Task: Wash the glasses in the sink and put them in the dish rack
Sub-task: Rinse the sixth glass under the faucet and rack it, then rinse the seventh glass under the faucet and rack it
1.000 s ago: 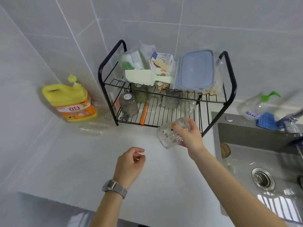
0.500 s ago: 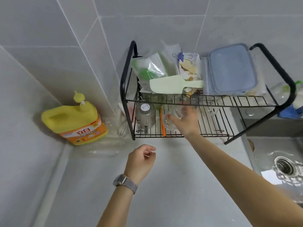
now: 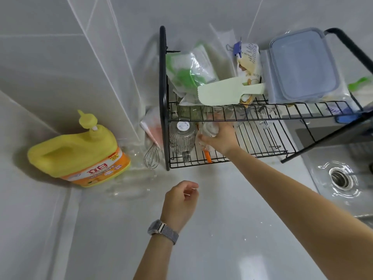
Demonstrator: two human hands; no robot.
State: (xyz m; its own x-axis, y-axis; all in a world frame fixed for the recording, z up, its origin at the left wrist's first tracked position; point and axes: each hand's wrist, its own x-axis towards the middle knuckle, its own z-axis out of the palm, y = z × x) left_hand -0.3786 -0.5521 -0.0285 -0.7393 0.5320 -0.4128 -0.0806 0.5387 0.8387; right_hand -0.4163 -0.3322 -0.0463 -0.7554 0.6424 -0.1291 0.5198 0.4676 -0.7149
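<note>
My right hand reaches into the lower shelf of the black wire dish rack and grips a clear glass, holding it just right of a ribbed glass that stands upside down on the shelf. More clear glasses sit further back under the upper shelf, partly hidden. My left hand, with a watch on its wrist, hovers over the counter with loosely curled fingers and holds nothing. The steel sink lies at the right.
A yellow detergent jug stands in the left corner, a wire whisk leans beside the rack. The upper shelf carries a blue-lidded box, a pale green scraper and bags. An orange-handled tool lies on the lower shelf.
My right hand carried the glass from above the counter in under the rack's upper shelf, then further left beside the ribbed glass. My view shifted left. The left hand stayed put.
</note>
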